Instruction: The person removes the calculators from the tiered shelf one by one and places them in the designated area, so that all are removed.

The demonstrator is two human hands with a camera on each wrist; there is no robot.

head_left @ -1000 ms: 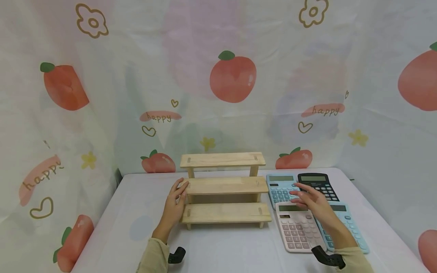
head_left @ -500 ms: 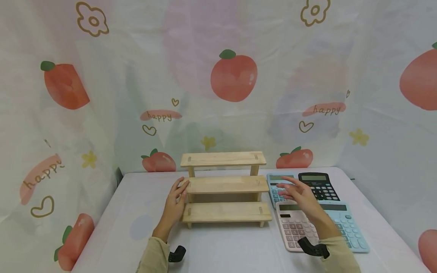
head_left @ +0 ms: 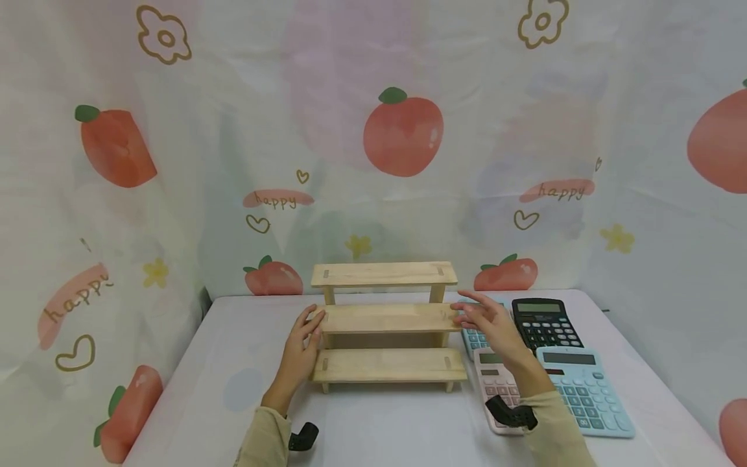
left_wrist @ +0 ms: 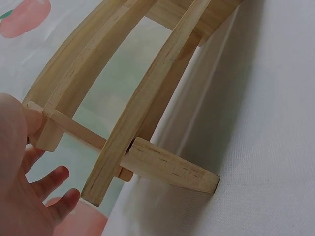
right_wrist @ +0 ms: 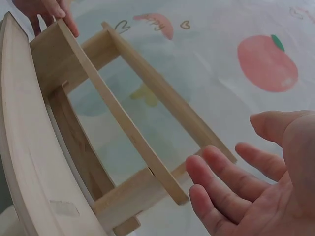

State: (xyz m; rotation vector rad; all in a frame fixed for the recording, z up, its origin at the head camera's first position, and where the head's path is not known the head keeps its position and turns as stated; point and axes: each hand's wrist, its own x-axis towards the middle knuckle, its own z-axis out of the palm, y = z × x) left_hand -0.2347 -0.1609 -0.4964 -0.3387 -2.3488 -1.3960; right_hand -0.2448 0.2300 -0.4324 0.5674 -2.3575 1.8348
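A three-step wooden display stand stands on the white table. My left hand holds the left end of its middle step. The left wrist view shows thumb and fingers on either side of the board end, the lower fingers spread beneath. My right hand is held at the right end of that step, and its fingertips overlap the corner in the head view. The right wrist view shows this hand's fingers extended and parted, holding nothing, beside the board's end. Part of a blue calculator is hidden behind them.
Right of the stand lie a black calculator, a pink calculator partly under the right forearm, and a larger light blue calculator. A fruit-printed cloth backdrop rises behind the table.
My right hand has moved left, from above the calculators to the right end of the middle step. The left hand and the stand stay where they were.
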